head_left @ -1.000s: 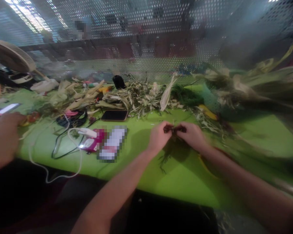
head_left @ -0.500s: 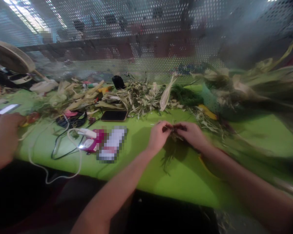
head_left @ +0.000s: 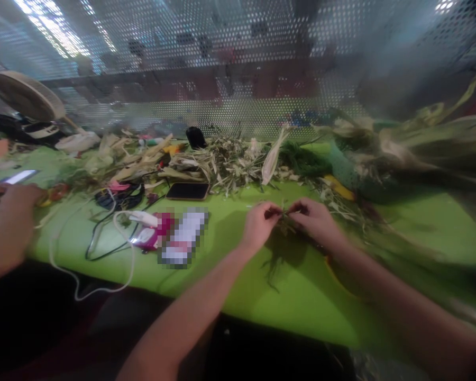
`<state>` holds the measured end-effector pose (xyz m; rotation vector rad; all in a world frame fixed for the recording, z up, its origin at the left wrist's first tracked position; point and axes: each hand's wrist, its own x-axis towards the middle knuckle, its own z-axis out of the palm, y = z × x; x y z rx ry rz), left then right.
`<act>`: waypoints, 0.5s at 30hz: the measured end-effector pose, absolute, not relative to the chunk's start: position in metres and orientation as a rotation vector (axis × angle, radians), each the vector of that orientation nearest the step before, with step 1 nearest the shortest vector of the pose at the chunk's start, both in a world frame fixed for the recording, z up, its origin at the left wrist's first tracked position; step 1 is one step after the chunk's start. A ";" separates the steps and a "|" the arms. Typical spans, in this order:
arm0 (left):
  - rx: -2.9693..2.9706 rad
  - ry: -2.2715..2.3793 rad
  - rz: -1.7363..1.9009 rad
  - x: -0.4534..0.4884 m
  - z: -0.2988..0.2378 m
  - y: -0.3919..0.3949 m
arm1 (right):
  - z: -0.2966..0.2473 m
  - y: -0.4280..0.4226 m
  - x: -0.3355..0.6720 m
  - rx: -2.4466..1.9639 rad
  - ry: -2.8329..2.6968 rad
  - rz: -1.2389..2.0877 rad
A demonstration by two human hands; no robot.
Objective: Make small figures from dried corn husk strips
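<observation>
At three o'clock from the nearest phone (head_left: pixel 184 237), the left hand (head_left: pixel 259 227) and right hand (head_left: pixel 314 221) are pinching, almost closed, a small plant bundle (head_left: pixel 286 222), probably light and brittle, its middle seemingly needing gentle hold.

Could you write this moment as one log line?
left hand: pinching thin, brownish, plant-like strands | right hand: pinching same strands | nearby: dark-screened rectangular phone on bright-green tabletop

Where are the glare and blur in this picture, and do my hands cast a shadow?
Head view: glare breaks through the perforated screen, upper left; head view: dry husks at right look smeared; head view: a dark shadow lies on the green table beneath your left hand and right hand.
</observation>
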<state>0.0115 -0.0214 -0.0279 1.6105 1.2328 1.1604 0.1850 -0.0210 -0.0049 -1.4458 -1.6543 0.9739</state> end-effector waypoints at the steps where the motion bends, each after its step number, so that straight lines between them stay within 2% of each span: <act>1: 1.601 1.235 1.162 0.011 -0.026 -0.022 | -0.005 -0.021 0.185 -1.422 -1.613 1.032; 5: 1.562 1.242 1.155 0.011 -0.024 -0.022 | -0.005 -0.020 0.184 -1.386 -1.536 1.167; 15: 1.500 1.218 1.119 0.008 -0.029 -0.020 | -0.002 -0.020 0.187 -1.512 -1.753 0.983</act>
